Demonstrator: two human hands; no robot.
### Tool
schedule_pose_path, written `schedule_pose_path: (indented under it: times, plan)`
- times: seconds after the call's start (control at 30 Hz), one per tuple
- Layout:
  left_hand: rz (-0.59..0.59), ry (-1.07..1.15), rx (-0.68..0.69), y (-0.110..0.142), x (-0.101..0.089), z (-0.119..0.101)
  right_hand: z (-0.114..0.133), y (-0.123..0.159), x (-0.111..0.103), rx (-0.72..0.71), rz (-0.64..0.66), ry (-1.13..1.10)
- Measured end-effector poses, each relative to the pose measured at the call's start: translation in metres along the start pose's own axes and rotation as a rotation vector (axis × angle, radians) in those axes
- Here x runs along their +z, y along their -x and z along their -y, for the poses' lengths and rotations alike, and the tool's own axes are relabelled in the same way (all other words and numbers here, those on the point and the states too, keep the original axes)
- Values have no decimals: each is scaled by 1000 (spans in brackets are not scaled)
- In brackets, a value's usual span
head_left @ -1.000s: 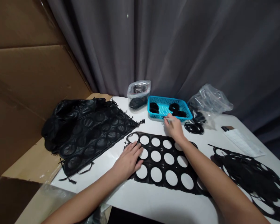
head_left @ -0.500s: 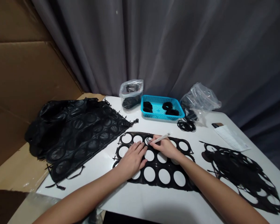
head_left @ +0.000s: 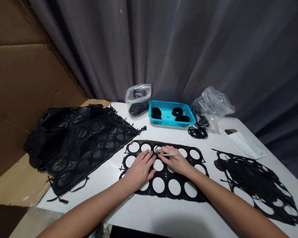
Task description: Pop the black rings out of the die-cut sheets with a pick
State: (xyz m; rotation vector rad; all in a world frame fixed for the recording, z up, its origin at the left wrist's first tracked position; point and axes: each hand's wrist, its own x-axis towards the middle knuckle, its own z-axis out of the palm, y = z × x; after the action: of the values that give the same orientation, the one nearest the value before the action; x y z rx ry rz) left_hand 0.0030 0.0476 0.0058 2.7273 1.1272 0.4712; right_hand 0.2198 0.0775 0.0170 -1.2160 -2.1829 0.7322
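Observation:
A black rubber sheet [head_left: 178, 177] punched with round holes lies flat on the white table [head_left: 164, 215] in front of me. My left hand [head_left: 140, 168] rests flat on its left part, fingers stretched out. My right hand [head_left: 175, 162] grips a thin white stick tool [head_left: 167, 154], its tip lying at a thin black ring in a hole near the sheet's top edge.
A blue basket [head_left: 170, 114] holding black rings stands at the back, between two plastic bags [head_left: 138, 98] [head_left: 212, 102]. A heap of uncut black sheets [head_left: 76, 142] lies left, used sheets [head_left: 258, 181] right, loose rings [head_left: 198, 133] and a paper [head_left: 245, 145] beyond. Cardboard [head_left: 27, 82] walls the left.
My right hand came back from the blue basket to the sheet with the stick tool, which now lies lower and flatter. The left hand stayed on the sheet.

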Motion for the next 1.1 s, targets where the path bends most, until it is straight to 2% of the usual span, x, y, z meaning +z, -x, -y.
schedule_pose_path:
  times: [0.1,0.3,0.37,0.5,0.57,0.67,0.73,0.8,0.83,0.9,1.03,1.1]
  plan:
    - [-9,12,-2,0,-1,0,-2,-2,-3,73,-15,-82]
    - [11,-3,-12,0,-3,-1,-3,-3,-6,99,2,-141]
    - [10,-3,-11,-1,-3,-2,-3,1,-2,47,-9,-78]
    - [28,-18,-16,-2,-3,-2,-3,2,8,-193,13,236]
    - [29,-27,-14,-1,-2,-2,-9,-7,5,-218,-7,374]
    - [11,-30,0,1,0,0,-31,-28,-21,-26,-202,444]
    - [-3,-30,8,3,0,1,-48,-36,-46,127,-376,406]
    - [-5,-32,8,1,-3,2,-58,-34,-67,253,-471,312]
    - [-4,-32,6,-2,-5,1,-60,-29,-73,298,-473,255]
    - [-13,-24,6,-12,-8,-1,-55,-15,-76,340,-387,130]
    - [-21,7,86,-35,-4,-12,-32,13,-54,324,-134,-99]
    - [0,31,126,-42,3,-16,-25,21,-43,297,-85,-165]
